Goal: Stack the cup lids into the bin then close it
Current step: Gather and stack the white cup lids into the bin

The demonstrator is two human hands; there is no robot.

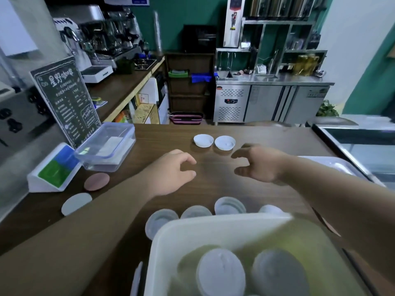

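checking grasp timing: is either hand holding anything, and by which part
Nothing is held. The left hand and right hand are both empty above the counter.

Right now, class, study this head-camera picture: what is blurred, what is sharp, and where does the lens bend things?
Head view: the bin nearest the lens and the lids inside it are smeared; the two white lids farther off are sharper; the wide lens makes the right wall lean.

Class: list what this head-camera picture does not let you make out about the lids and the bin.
Head view throughout:
1. Bin: blurred and cut off by the bottom edge, so the lids inside cannot be counted.
2. Row of lids: partly hidden behind the bin's far wall.
3. Menu board: writing too small to read.
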